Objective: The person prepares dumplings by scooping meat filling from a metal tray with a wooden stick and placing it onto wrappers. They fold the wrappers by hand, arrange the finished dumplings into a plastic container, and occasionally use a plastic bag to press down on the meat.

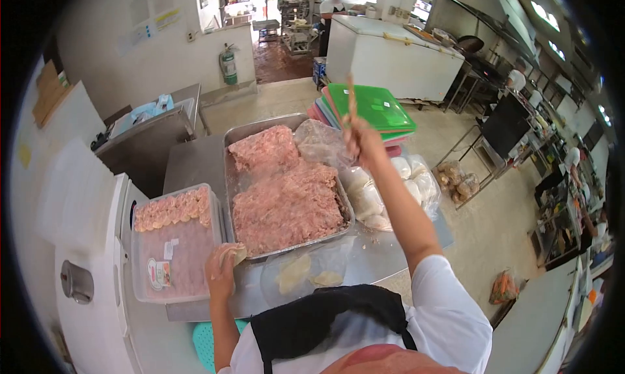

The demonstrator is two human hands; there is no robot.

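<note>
My left hand is closed around a pale dumpling wrapper, beside the tray's near left corner. Raised above the tray's right side, my right hand grips an upright wooden stick; its exact shape is blurred. Two large mounds of pink ground meat fill much of the metal tray. Left of it, a clear plastic container holds rows of filled dumplings along its far end. Loose wrappers lie on a plastic sheet close to my apron.
Bagged pale rounds sit right of the tray, with stacked colored lids behind. A white chest freezer and a fire extinguisher stand farther back. Several people work at the far right; another person stands near the doorway.
</note>
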